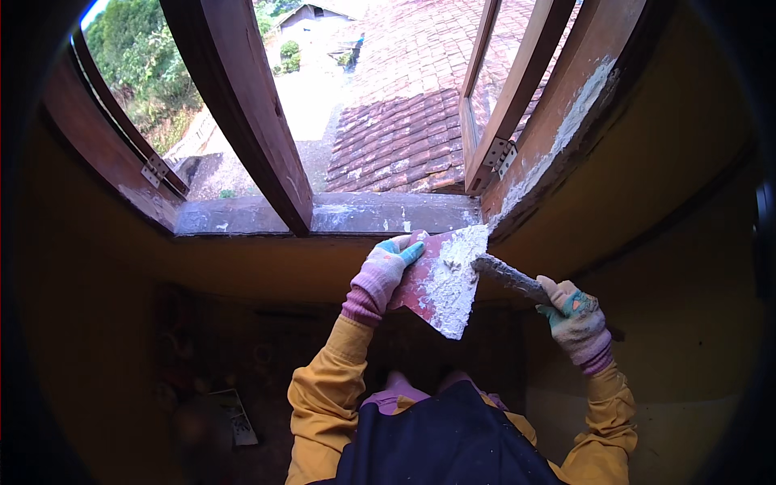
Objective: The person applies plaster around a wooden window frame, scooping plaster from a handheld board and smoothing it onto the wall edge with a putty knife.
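Note:
My left hand [385, 273], in a pinkish knit glove with blue fingertips, grips the left edge of a flat reddish board [415, 276]. White plaster [455, 279] is spread thickly over the board's right half. In my gloved right hand [575, 319] is a narrow putty knife [513, 279], grey and crusted. Its tip touches the right edge of the plaster. The board is held just below the lower right corner of a wooden window frame [594, 93], whose right side carries a long rough strip of white filler [566, 133].
Two opened window sashes flank the opening, the right one on a metal hinge [501, 156]. A dark mullion [250, 113] divides it. White smears mark the sill [388, 212]. Outside lies a tiled roof [412, 105]. A pale flat sheet [234, 416] is on the dark floor, lower left.

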Action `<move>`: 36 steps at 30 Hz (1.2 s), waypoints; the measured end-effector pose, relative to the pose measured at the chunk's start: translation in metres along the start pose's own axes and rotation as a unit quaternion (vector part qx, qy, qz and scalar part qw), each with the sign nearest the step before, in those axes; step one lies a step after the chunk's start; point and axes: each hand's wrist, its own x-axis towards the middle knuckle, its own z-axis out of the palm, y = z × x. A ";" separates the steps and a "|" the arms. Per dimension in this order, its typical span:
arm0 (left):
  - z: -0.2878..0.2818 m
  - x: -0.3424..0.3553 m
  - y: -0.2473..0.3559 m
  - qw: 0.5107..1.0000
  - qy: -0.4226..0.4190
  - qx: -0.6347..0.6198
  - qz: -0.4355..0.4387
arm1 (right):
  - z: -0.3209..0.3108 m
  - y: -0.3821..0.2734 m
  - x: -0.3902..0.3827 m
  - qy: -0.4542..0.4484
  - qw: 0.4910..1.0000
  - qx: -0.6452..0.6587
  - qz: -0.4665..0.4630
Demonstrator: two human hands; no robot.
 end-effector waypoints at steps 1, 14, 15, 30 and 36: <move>0.001 -0.002 0.001 1.000 0.002 -0.029 -0.012 | 0.003 0.004 -0.001 0.016 1.000 -0.002 -0.018; 0.002 -0.009 0.000 0.999 0.032 -0.041 -0.015 | 0.007 0.002 -0.005 0.074 0.994 -0.081 0.006; 0.001 -0.010 -0.001 0.999 0.033 -0.041 -0.015 | 0.005 0.001 -0.004 0.070 0.996 -0.057 -0.011; 0.008 -0.021 0.002 0.988 0.136 -0.009 0.066 | -0.006 -0.018 -0.006 -0.007 0.985 -0.164 -0.049; 0.009 -0.021 -0.003 0.985 0.158 0.041 0.059 | 0.009 -0.022 -0.023 -0.012 0.989 -0.142 -0.042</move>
